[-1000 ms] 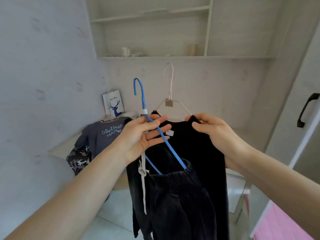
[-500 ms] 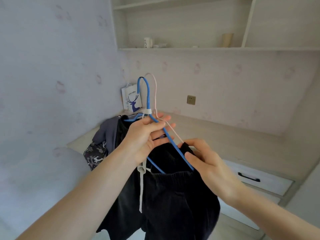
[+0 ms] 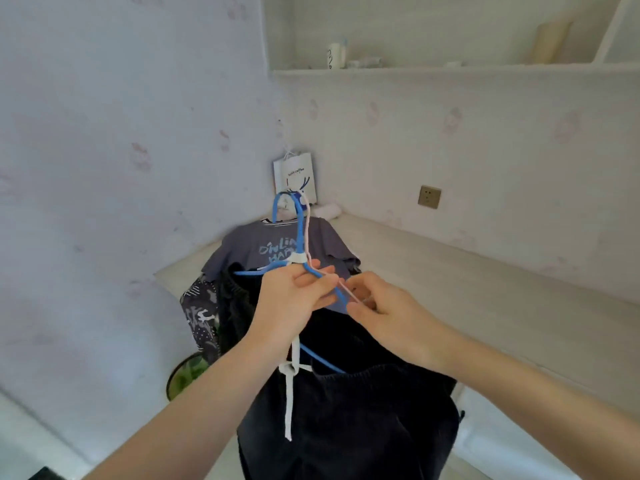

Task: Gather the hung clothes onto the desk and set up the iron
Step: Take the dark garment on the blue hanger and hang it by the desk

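My left hand (image 3: 294,303) grips a blue hanger (image 3: 298,237) at its shoulder, and a pink hanger (image 3: 306,233) lies against it. Dark clothes (image 3: 346,410) with a white drawstring (image 3: 289,403) hang from them in front of the desk (image 3: 450,282). My right hand (image 3: 388,317) pinches the thin pink hanger wire beside the left hand. A grey printed T-shirt (image 3: 277,247) and a dark patterned garment (image 3: 202,317) lie piled at the desk's left end. No iron is in view.
A white paper bag (image 3: 294,174) leans in the wall corner on the desk. A wall socket (image 3: 429,196) sits above the desk. A shelf (image 3: 450,69) with a cup runs overhead. A round bin (image 3: 185,374) stands on the floor below the desk's end.
I have carried the hangers with the dark clothes closer to the desk and lower. My right hand left the black garment's shoulder and took the pink hanger wire.
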The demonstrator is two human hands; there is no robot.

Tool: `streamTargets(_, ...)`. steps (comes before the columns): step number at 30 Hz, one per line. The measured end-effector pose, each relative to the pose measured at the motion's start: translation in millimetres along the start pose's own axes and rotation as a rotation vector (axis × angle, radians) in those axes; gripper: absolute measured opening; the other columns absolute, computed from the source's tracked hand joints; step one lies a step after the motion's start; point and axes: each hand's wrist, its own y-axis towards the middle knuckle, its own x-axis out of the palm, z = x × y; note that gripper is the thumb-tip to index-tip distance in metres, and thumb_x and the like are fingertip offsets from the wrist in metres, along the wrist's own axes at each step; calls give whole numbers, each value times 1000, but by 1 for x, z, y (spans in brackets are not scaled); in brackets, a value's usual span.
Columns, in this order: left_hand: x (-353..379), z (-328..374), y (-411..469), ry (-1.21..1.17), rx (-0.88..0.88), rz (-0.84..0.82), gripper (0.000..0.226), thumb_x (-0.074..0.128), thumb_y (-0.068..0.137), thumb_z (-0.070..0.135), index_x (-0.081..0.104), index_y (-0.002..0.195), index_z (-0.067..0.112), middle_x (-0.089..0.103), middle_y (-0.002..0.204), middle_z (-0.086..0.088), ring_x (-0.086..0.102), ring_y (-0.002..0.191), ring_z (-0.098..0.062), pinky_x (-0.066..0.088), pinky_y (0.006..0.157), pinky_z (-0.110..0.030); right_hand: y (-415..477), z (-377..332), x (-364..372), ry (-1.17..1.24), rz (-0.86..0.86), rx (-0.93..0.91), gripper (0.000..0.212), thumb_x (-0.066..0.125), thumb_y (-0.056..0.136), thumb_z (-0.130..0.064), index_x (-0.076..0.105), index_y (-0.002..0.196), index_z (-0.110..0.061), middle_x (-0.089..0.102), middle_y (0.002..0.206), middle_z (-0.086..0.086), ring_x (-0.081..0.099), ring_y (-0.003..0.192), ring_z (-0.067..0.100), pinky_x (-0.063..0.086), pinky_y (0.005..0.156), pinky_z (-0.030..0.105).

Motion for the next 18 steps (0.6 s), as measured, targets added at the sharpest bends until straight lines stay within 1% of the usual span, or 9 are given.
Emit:
streamTargets(3,11,-16,19,107,22,78,23,71,82,5,70,103,-3,66,111,-1,68,99,-14,58,73,-23,26,14,4,-119,-53,-21,13,49,96,-25,46,108,-21,60,89,2,55,72,17,47,71,37)
streamTargets(5,11,-24,31,208,40,101,21,70,84,13,72,104,5,67,105,11,63,107,-8,55,87,-28,39,27,11,-137,-60,-35,5,46,98,-24,41,98,-22,57,79,3,51,65,19,43,62,36)
streamTargets(6,10,-26,36,264,46,104,20,69,86,17,72,103,8,65,98,19,61,111,-5,51,95,-30,47,32,13,-126,-54,-32,7,44,99,-24,41,93,-23,55,75,1,50,63,18,42,60,33)
streamTargets(8,9,-31,44,337,43,116,21,66,88,24,73,104,13,59,88,30,57,108,5,46,100,-27,64,41,13,-67,-69,8,20,45,99,-26,42,79,-25,47,68,-4,42,57,12,34,54,24)
streamTargets(10,7,-35,53,368,41,118,21,64,89,28,72,105,16,58,88,32,53,102,13,44,94,-15,81,47,10,62,-99,64,24,53,96,-24,50,72,-24,46,66,-2,39,57,11,30,53,20)
streamTargets(12,4,-37,62,393,38,91,21,61,91,28,69,108,19,60,98,31,51,101,16,38,81,-4,96,50,6,208,-91,109,18,58,92,-21,60,74,-19,50,67,0,42,60,11,33,54,17)
streamTargets(15,-5,-44,76,522,87,67,29,60,91,22,65,118,20,60,119,24,53,107,11,38,79,-4,116,55,5,347,-52,130,15,64,88,-15,65,73,-12,51,62,-1,45,59,11,34,51,10)
streamTargets(16,-8,-45,79,585,130,98,28,60,90,20,67,117,21,61,117,23,55,106,9,39,81,-3,123,55,6,360,-47,122,15,64,87,-13,66,72,-9,50,61,1,45,60,12,35,53,13)
streamTargets(18,-18,-45,86,624,197,205,19,63,88,18,73,104,21,69,101,22,62,94,9,45,81,-6,139,58,5,364,-43,116,14,65,86,-13,67,74,-6,49,62,3,44,62,14,35,60,22)
